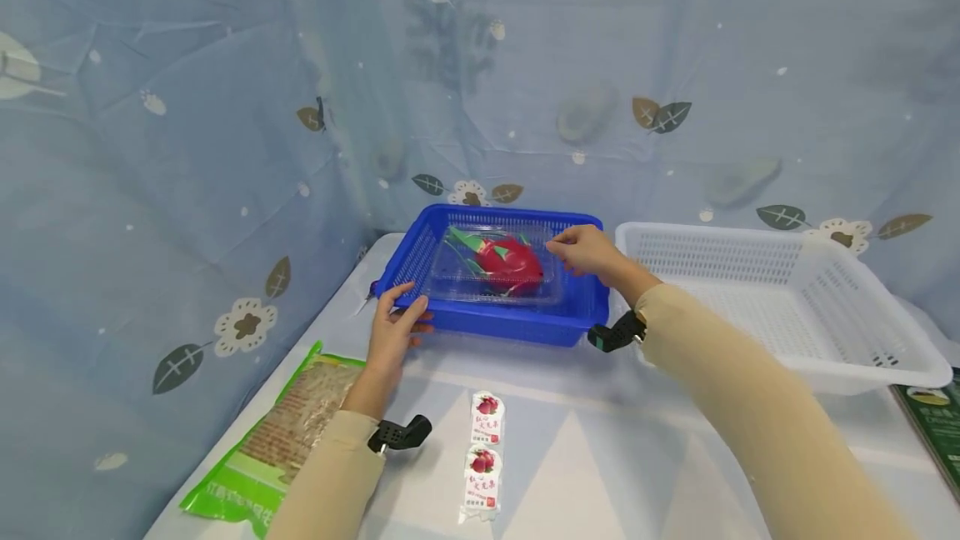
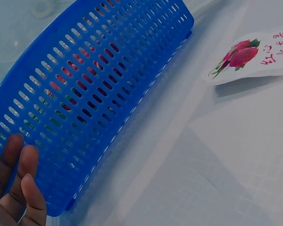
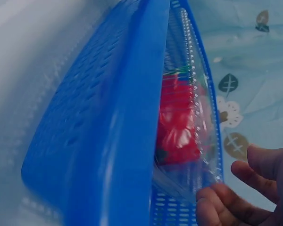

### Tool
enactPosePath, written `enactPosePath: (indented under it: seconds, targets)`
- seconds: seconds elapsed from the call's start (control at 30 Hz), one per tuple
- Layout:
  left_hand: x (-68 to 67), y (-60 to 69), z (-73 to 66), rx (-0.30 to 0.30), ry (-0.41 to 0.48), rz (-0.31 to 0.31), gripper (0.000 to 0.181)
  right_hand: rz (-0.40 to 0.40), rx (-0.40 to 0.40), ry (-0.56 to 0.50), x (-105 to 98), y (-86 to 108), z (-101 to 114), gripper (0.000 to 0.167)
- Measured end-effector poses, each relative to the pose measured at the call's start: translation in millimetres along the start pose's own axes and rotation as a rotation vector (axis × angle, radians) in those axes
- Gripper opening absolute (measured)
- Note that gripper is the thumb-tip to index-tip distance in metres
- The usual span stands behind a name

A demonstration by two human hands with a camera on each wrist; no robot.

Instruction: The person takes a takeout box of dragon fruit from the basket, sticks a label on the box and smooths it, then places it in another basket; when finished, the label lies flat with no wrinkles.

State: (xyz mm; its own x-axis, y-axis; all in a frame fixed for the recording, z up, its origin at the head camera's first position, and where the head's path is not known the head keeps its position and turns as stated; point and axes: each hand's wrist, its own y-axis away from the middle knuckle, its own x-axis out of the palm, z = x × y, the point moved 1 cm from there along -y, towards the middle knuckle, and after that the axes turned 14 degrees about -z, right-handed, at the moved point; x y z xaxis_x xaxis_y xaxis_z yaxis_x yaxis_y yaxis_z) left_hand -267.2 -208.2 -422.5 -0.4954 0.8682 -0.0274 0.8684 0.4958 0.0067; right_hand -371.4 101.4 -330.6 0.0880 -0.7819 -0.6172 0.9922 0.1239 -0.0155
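A red dragon fruit is enclosed in a clear plastic box, set inside a blue basket. The basket's near left corner is touched by the left hand, its fingers spread and loosely bent. At the box's right end, the fingers of the right hand are bent; whether the plastic is pinched cannot be told. Two fruit-printed labels are laid in front, a green-edged packet to their left; a white basket is placed at right.
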Motion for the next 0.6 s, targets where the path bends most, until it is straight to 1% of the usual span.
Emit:
enactPosePath:
  seconds: [0.17,0.37,0.5,0.6]
  targets:
    - [-4.5,0.4,-0.7,0.000,-0.017,0.002,0.045,0.045,0.030,-0.040,17,-13.7,0,0.048]
    - [-3.1,-0.8,1.4,0.001,0.011,-0.002,0.040,0.066,0.045,-0.053,23,-27.3,-3,0.051]
    - [-0.5,-1.7,2.0,0.001,0.019,-0.016,0.038,0.117,0.103,-0.092,23,-37.4,-6,0.056]
    - [1.9,-2.9,2.3,0.000,0.016,-0.013,0.040,0.155,0.150,-0.121,23,-43.8,-9,0.061]
